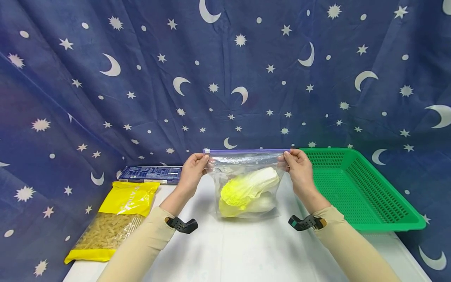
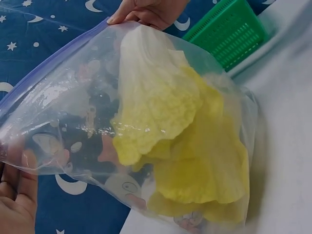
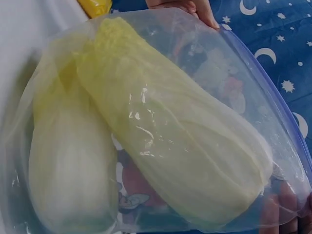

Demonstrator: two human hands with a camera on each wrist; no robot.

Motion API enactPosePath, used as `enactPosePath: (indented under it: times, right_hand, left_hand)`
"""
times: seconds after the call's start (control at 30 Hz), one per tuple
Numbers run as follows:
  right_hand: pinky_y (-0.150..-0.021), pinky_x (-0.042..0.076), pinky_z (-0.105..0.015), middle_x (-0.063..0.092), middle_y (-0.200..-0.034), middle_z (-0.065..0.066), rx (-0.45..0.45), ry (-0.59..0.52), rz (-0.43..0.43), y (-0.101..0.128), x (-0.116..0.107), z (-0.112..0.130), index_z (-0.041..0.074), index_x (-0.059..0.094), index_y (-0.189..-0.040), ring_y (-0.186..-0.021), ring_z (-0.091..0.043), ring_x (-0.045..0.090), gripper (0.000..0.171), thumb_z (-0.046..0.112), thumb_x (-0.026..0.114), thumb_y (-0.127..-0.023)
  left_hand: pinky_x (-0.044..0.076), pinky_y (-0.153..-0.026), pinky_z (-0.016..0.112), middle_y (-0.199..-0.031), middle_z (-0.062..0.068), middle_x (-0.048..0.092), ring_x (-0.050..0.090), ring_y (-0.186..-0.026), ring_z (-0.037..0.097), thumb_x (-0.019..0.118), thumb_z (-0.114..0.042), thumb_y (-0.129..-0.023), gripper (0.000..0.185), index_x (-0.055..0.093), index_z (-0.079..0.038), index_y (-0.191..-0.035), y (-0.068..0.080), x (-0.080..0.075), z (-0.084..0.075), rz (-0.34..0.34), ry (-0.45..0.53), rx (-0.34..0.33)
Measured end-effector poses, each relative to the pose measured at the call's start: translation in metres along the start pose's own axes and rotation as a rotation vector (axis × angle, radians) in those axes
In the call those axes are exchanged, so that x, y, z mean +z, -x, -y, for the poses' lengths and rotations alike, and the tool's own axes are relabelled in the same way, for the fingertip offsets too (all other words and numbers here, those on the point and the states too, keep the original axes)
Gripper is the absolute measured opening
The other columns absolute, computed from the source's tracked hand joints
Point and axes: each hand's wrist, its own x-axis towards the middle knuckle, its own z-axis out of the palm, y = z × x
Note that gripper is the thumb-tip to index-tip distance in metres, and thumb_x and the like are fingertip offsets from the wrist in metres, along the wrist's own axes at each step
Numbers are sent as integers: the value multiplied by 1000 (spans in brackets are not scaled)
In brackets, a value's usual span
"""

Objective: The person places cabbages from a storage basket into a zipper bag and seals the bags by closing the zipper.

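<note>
A clear zip bag (image 1: 215, 188) with a purple zip edge hangs upright between both hands. Inside are napa cabbage pieces (image 1: 250, 188), pale at the stem end and yellow at the leaves; the right wrist view shows two of them side by side. My left hand (image 1: 193, 170) pinches the bag's upper left corner, close to the white slider (image 1: 206, 150). At the upper right corner my right hand (image 1: 299, 168) pinches the plastic between thumb and fingers. The zip edge runs straight and taut from one hand to the other.
On the right stands a green plastic basket (image 1: 356, 227). A yellow bag of pasta (image 1: 116, 227) lies at the left, in front of a flat dark blue box (image 1: 149, 174). A blue curtain with moons and stars (image 1: 225, 78) hangs behind the white table (image 1: 218, 254).
</note>
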Motion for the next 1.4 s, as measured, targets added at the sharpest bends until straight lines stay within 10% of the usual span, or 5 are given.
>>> enactPosePath:
  times: [0.53,0.8,1.07,1.4]
  right_hand:
    - [-83,59,-24,66,-99,-2,87,114,14,-8,-13,3,1,55,-122,-89,-11,66,21,15,57,-106]
    - [-92,47,-23,60,-124,-10,-106,253,-11,-12,-3,27,-1,53,-131,-110,-13,55,29,6,54,-103]
    - [-108,43,-40,64,-127,-11,-373,456,164,-6,34,52,4,63,-128,-123,-26,54,26,10,60,-102]
    - [-100,48,-48,66,-128,-1,-450,801,472,3,95,57,14,70,-128,-126,-25,51,30,24,66,-100]
  left_hand:
    - [59,-82,27,-103,7,72,66,-87,13,54,-14,-108,18,56,-1,-119,5,8,4,-2,-8,-9]
    - [59,-81,28,-103,6,73,67,-86,13,55,-18,-108,18,54,-4,-119,4,8,4,-15,-38,-6]
    - [61,-83,30,-103,6,70,68,-86,15,56,-19,-107,20,55,-4,-120,5,9,3,-20,-80,-2]
    - [62,-83,36,-104,8,64,63,-96,18,60,-16,-105,18,59,-2,-117,5,9,-1,-25,-68,41]
